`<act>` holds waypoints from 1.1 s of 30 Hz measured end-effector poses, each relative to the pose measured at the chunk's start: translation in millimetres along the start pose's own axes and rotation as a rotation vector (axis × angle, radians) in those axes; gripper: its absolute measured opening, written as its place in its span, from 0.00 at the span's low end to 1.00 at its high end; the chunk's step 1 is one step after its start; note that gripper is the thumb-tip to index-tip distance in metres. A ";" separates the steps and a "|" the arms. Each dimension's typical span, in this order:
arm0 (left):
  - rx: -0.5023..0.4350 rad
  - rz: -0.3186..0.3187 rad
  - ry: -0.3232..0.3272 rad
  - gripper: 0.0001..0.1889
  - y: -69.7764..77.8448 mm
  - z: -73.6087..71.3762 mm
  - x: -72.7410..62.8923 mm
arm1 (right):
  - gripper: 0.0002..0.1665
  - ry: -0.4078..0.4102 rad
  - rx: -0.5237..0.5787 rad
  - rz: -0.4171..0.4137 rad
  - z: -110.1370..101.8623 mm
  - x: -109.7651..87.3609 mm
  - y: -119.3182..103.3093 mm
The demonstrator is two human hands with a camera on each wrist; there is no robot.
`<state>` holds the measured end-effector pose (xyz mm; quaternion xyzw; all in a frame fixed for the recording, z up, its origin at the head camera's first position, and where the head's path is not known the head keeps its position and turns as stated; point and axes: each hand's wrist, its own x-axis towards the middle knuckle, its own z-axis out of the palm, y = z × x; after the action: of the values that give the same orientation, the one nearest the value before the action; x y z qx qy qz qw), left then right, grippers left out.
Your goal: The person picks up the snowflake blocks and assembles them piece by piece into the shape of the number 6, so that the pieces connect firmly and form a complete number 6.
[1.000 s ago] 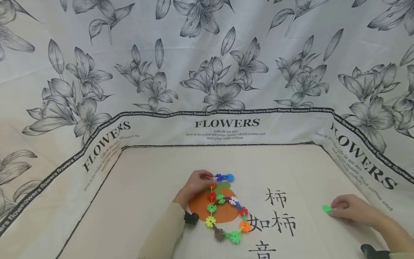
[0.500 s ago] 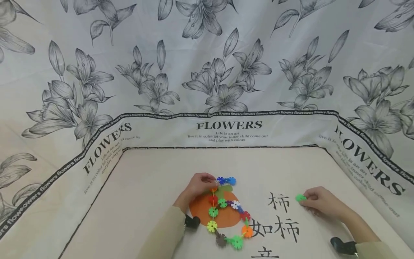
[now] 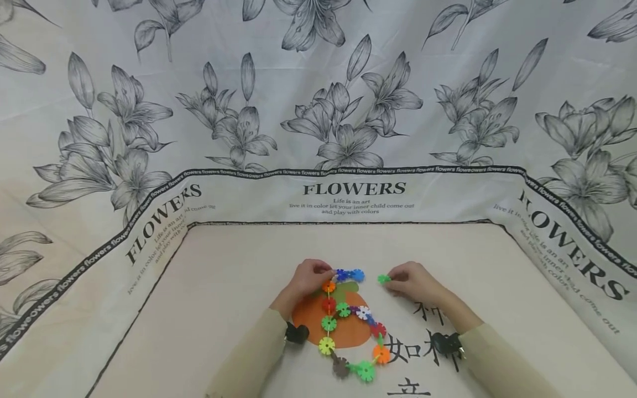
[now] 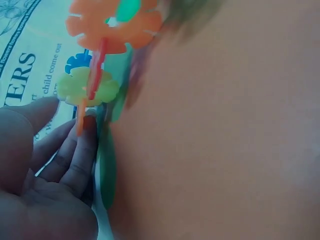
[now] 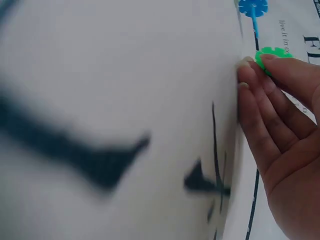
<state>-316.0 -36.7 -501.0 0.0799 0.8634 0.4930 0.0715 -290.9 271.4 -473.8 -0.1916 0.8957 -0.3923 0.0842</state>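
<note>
A chain of interlocking snowflake discs (image 3: pixel 326 346) in many colours curves over the tablecloth in a loop. My left hand (image 3: pixel 309 279) pinches it near its upper left part, beside an orange disc (image 3: pixel 328 286). Past those fingertips, the chain's end runs to the right and finishes in a light blue disc (image 3: pixel 358 275). Between the thumb and fingers of my right hand (image 3: pixel 412 281) is a single green snowflake disc (image 3: pixel 384 279), a short gap to the right of that end. In the left wrist view, a yellow disc (image 4: pixel 75 90) stands close to the left fingertips.
Under the chain, the pale tablecloth (image 3: pixel 224 287) bears a printed orange persimmon (image 3: pixel 348 334). Black printed characters (image 3: pixel 403 349) lie to its right. A floral curtain (image 3: pixel 239 110) with a lettered band (image 3: pixel 353 190) rises behind and along both sides.
My right hand has moved left and away from me with the green disc, from the far right to close beside the blue end of the chain. The left hand keeps its hold, nearly still.
</note>
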 end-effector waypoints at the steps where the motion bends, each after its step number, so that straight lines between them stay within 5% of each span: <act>1: 0.024 0.016 -0.003 0.15 1.2 -0.7 1.3 | 0.08 0.002 0.002 -0.002 2.9 5.3 -0.9; 21: 0.169 0.063 -0.128 0.10 18.8 -12.5 16.6 | 0.02 -0.026 -0.038 -0.003 10.1 49.1 -10.2; 33: 0.090 0.083 -0.144 0.08 8.3 -4.7 14.8 | 0.03 -0.081 -0.030 0.018 11.6 47.9 -13.7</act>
<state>-330.8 -33.5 -492.2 0.1540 0.8731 0.4493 0.1095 -327.3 235.5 -471.6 -0.2003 0.8991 -0.3699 0.1209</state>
